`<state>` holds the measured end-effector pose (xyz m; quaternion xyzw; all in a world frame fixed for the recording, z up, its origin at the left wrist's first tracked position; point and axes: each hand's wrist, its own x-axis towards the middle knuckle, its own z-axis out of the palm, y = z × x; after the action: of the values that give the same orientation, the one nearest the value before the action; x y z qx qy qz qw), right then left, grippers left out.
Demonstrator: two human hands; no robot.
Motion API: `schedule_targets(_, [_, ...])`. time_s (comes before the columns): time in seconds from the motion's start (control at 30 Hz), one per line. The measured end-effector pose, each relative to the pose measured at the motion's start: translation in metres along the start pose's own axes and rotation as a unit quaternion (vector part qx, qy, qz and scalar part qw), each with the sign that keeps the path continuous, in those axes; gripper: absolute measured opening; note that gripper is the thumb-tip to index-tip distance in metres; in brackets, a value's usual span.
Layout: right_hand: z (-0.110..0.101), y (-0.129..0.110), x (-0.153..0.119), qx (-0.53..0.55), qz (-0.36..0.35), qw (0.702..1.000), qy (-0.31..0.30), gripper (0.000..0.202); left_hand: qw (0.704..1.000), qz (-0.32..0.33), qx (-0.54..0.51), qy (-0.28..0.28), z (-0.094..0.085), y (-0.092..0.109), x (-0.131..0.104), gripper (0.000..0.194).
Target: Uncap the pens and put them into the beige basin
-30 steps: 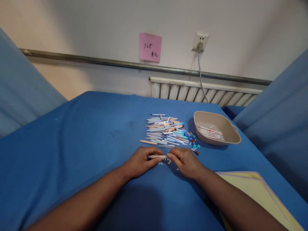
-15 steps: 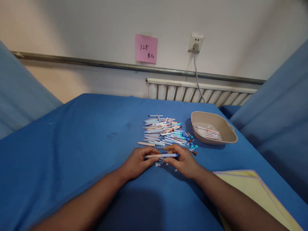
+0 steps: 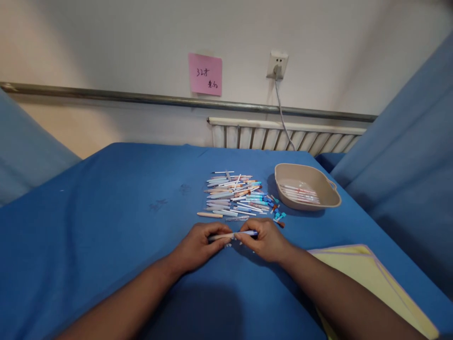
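A slim pen [image 3: 228,235], peach on its left part and blue-violet on its right, spans both hands low over the blue table cover. My left hand [image 3: 201,242] is closed round the peach end. My right hand [image 3: 266,240] pinches the blue end, thumb in front. The pen slopes slightly up to the right. Under and beside the fingers lie small white pieces [image 3: 228,245], partly hidden. Just beyond the hands spreads a pile of pen barrels, refills and other pen parts [image 3: 217,202], with small blue and teal pieces [image 3: 279,216] at its right side.
A tan plastic basin [image 3: 332,200] stands right of the pile, holding clear-wrapped pens or refills [image 3: 300,194]. A folded yellow cloth [image 3: 357,269] lies by my right forearm. Behind the blue-covered table [image 3: 116,208] are a radiator [image 3: 262,134] and a plugged-in cable [image 3: 281,108].
The pen has gone from nearly level to tilted, its right end higher. My fingers have come closer together on it. The whole view has shifted slightly, moving the scene left.
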<state>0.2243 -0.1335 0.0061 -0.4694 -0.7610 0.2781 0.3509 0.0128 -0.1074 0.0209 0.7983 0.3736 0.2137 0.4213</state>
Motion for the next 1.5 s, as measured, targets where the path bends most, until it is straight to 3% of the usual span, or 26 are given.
schedule_targets(0.2, [-0.003,-0.005,0.002,-0.026,-0.015,0.999,-0.011,0.021,1.000,0.007,0.028,0.001,-0.004,0.002,0.002,0.022])
schedule_targets(0.33, [-0.005,-0.005,0.003,-0.036,-0.059,0.997,-0.025,0.006,1.000,0.001,0.017,-0.008,-0.004,0.005,0.004,0.024])
schedule_targets(0.57, [-0.007,-0.003,0.001,-0.043,-0.045,0.996,-0.057,0.017,0.999,0.019,0.028,-0.003,-0.002,0.006,0.002,0.022])
schedule_targets(0.83, [-0.006,-0.002,0.003,-0.069,-0.039,0.993,-0.090,0.032,0.993,0.061,0.091,-0.044,0.001,0.002,0.000,0.025])
schedule_targets(0.93, [-0.029,0.002,0.003,-0.110,-0.006,0.993,-0.036,0.033,0.993,0.055,0.094,-0.039,-0.001,0.003,0.001,0.025])
schedule_targets(1.03, [-0.060,0.015,-0.004,-0.178,0.086,0.980,0.025,0.029,0.996,0.028,0.084,-0.024,-0.004,0.004,0.002,0.025])
schedule_targets(1.13, [-0.081,0.031,-0.013,-0.255,0.163,0.953,0.010,0.017,0.997,0.010,0.083,-0.005,-0.007,0.004,0.003,0.026])
schedule_targets(1.37, [-0.072,0.039,-0.017,-0.333,0.171,0.925,-0.059,0.008,0.997,0.000,0.072,0.013,-0.006,-0.002,0.006,0.025])
schedule_targets(1.5, [-0.065,0.038,-0.015,-0.322,0.141,0.934,-0.058,0.006,0.999,-0.015,0.041,0.031,-0.006,-0.008,0.006,0.026])
